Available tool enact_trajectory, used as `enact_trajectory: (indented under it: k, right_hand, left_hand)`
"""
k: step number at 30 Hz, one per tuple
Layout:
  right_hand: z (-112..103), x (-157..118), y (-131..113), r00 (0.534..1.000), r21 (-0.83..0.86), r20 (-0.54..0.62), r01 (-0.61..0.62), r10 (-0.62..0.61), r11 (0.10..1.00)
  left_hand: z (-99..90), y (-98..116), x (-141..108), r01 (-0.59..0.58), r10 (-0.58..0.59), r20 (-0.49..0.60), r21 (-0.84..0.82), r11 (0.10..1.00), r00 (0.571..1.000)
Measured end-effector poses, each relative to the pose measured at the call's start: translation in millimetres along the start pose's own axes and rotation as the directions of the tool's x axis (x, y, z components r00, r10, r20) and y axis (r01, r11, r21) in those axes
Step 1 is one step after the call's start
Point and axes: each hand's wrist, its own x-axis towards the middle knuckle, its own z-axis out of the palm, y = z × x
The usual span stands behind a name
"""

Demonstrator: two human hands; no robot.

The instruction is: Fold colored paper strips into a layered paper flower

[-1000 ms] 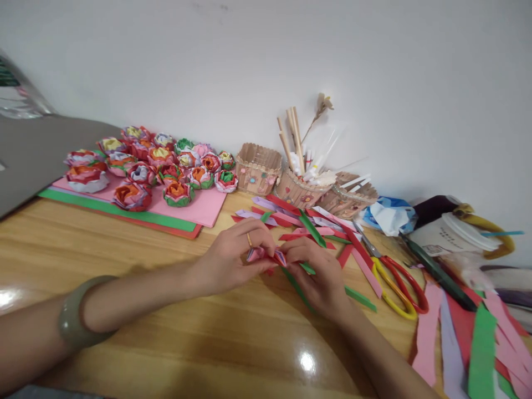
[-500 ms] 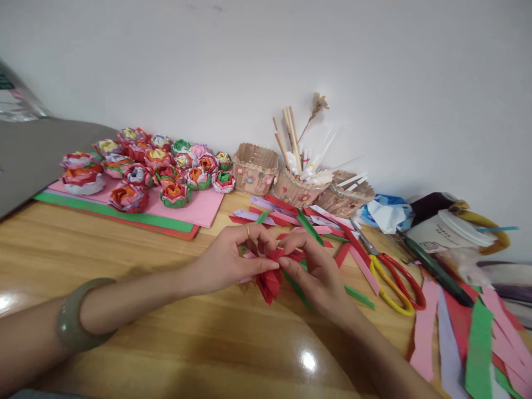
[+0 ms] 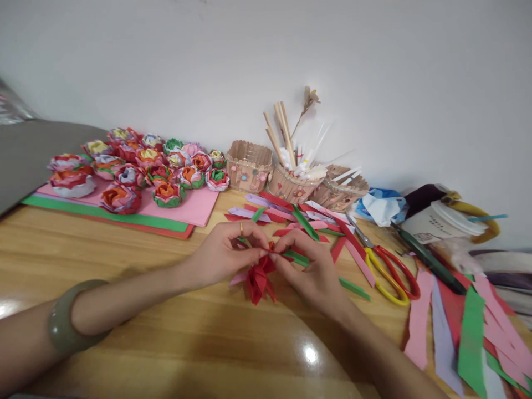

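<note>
My left hand (image 3: 235, 250) and my right hand (image 3: 305, 271) meet over the middle of the table, thumbs and forefingers pinched close together. Between them is a piece of folded red paper (image 3: 258, 281), its pointed petal-like folds hanging below the fingertips. Both hands are closed on this paper; the fingers hide its upper part. A little pink paper shows beside it under my left hand. Just behind the hands lies a pile of folded paper strips (image 3: 307, 223) in red, green, pink and lilac.
Several paper flowers (image 3: 168, 194) stand on stacked coloured sheets (image 3: 199, 208) at left. Along the wall are decorated baskets (image 3: 249, 166), one holding sticks. To the right lie scissors (image 3: 388, 271), a green pen-like tool (image 3: 432, 261), a white tub (image 3: 436, 221) and cut paper strips (image 3: 471, 338).
The view has shifted slightly, so everything sits a bit further left. The red paper has turned a little in my fingers, and more of its folds show below them.
</note>
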Motion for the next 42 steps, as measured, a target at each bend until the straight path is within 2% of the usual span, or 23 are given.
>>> enact_trajectory:
  k: [3,5,6,8,10,12,14,17,19,22,24,25,26,27,29,30,32,34,37,40,42]
  right_hand:
    - [2,-3,3,0.984,-0.211,-0.055,0.156,-0.171,0.965]
    - [3,-3,5,0.975,-0.269,-0.086,0.175,-0.205,0.947]
    - [3,-3,5,0.978,-0.25,-0.109,0.147,-0.178,0.957]
    - [3,-1,4,0.99,-0.121,-0.134,0.036,-0.052,0.992]
    - [2,1,4,0.989,0.063,-0.081,-0.121,0.126,0.991]
    - [1,4,3,0.962,0.206,0.027,-0.271,0.271,0.94]
    - [0,5,4,0.927,0.28,0.112,-0.375,0.357,0.884]
    - [-3,7,7,0.89,0.339,0.173,-0.456,0.422,0.823]
    - [-3,7,9,0.884,0.349,0.199,-0.467,0.423,0.812]
    - [-1,6,8,0.914,0.246,0.159,-0.403,0.373,0.881]
    - [3,2,7,0.957,0.055,0.058,-0.288,0.284,0.956]
    - [5,1,7,0.978,-0.065,0.004,-0.209,0.209,0.976]
    - [7,-1,7,0.992,-0.208,-0.04,-0.121,0.116,0.971]
    - [9,-3,7,0.997,-0.331,-0.073,-0.027,0.003,0.943]
    - [10,-5,8,0.985,-0.449,-0.06,0.119,-0.162,0.886]
    - [10,-5,9,0.974,-0.465,-0.036,0.18,-0.222,0.867]
    - [7,-3,10,0.957,-0.45,0.004,0.261,-0.291,0.854]
    - [4,-2,10,0.947,-0.44,0.005,0.292,-0.323,0.849]
    - [1,-1,11,0.925,-0.473,-0.038,0.317,-0.378,0.822]
    - [2,-1,11,0.896,-0.497,-0.08,0.344,-0.437,0.797]
    - [1,-1,10,0.892,-0.489,-0.115,0.332,-0.436,0.807]
  left_hand:
    - [1.0,0,0,-0.042,0.046,-0.052,0.068,0.997,0.998]
    - [1.6,0,1,0.059,-0.057,-0.055,0.044,0.997,0.997]
    - [1.7,0,2,0.14,-0.14,-0.033,0.015,0.99,0.99]
    - [1.6,-1,4,0.284,-0.283,0.029,-0.035,0.958,0.959]
    - [0.7,-2,6,0.342,-0.34,0.054,-0.039,0.939,0.939]
    - [-1.1,-3,8,0.338,-0.338,0.013,-0.03,0.941,0.941]
    - [-3.3,-4,9,0.315,-0.315,-0.026,-0.015,0.949,0.949]
    - [-6.0,-6,9,0.264,-0.264,-0.015,-0.001,0.965,0.964]
    - [-6.4,-8,9,0.226,-0.226,0.009,0.008,0.974,0.974]
    - [-3.9,-9,8,0.225,-0.225,0.006,0.031,0.974,0.974]
    - [-1.1,-9,5,0.246,-0.247,0.014,0.052,0.968,0.969]
    - [0.1,-8,3,0.221,-0.222,0.007,0.088,0.971,0.975]
    - [1.0,-8,1,0.164,-0.166,0.001,0.142,0.976,0.986]
    - [1.4,-8,0,0.065,-0.062,-0.017,0.225,0.972,0.998]
    - [0.8,-9,-2,-0.121,0.139,-0.022,0.366,0.923,0.99]
    - [-0.3,-9,-2,-0.163,0.179,-0.006,0.386,0.908,0.984]
    - [-3.3,-9,0,-0.111,0.106,0.034,0.283,0.953,0.994]
    - [-6.2,-8,4,0.045,-0.048,0.055,0.061,0.997,0.997]
    - [-7.9,-7,9,0.193,-0.194,0.02,-0.216,0.957,0.981]
    - [-6.6,-8,11,0.313,-0.3,0.091,-0.282,0.907,0.95]
    - [-5.9,-10,10,0.288,-0.282,0.061,-0.247,0.925,0.958]
